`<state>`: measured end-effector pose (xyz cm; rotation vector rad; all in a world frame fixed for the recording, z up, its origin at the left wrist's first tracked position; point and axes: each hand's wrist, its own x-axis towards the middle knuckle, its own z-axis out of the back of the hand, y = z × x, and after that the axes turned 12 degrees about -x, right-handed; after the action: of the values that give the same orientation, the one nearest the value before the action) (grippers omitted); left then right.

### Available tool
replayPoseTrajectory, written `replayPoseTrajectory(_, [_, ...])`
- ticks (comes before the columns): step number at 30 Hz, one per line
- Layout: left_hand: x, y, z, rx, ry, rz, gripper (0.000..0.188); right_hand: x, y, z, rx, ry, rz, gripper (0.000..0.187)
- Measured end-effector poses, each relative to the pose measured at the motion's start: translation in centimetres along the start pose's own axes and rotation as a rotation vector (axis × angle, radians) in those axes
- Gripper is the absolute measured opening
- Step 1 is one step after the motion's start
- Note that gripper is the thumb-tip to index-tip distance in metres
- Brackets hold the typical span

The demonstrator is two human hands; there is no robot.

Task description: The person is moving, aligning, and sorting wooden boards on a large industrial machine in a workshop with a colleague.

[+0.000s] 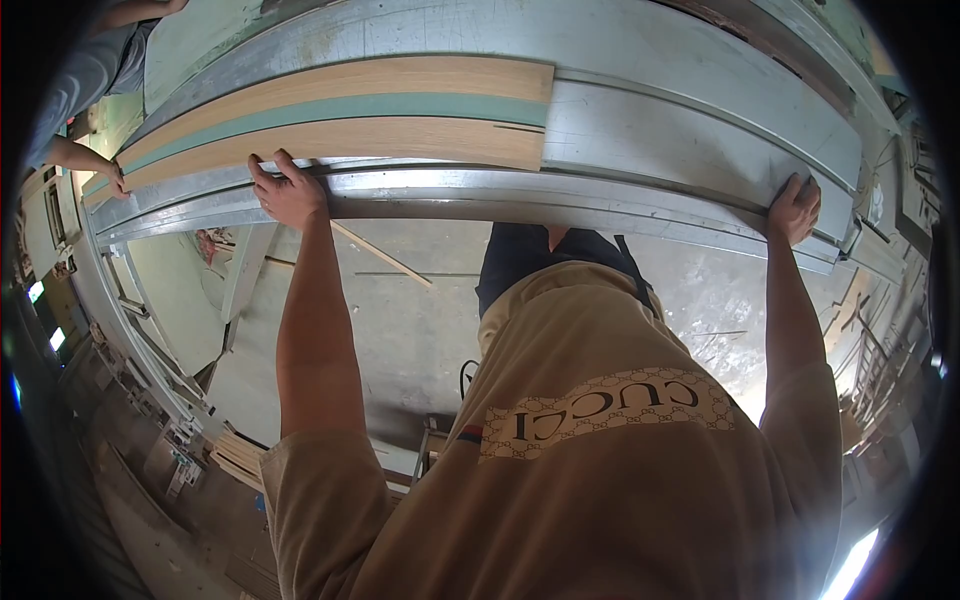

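Note:
A long wood-grain panel (400, 138) with a pale green stripe (400, 107) along its length lies on a grey metal sliding table (650, 125), its square end near the middle. My left hand (291, 194) rests at the panel's near edge, over the metal rail (450, 196), with its fingers apart on the wood. Far to the right, my right hand (796, 210) is closed over the table's near edge, fingers curled on the metal. No wood lies under that hand.
At the far left a co-worker's hand (118, 183) touches the panel's other end. Thin wood strips (385, 255) lie on the concrete floor (410, 330) below. More offcuts (862, 300) are piled at the right. A metal frame (150, 320) stands at the left.

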<state>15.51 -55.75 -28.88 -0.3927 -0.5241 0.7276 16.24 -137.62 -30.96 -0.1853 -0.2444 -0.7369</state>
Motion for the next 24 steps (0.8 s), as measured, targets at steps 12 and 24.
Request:
replayPoseTrajectory(12, [-0.05,0.08,0.1,0.012,0.008,0.007,0.074,-0.09,0.28,0.52,0.019,0.022,0.0,0.067])
replayPoseTrajectory(24, [0.1,0.01,0.21,0.001,-0.009,-0.009,0.073,-0.25,0.6,0.53,0.02,0.009,0.007,0.067])
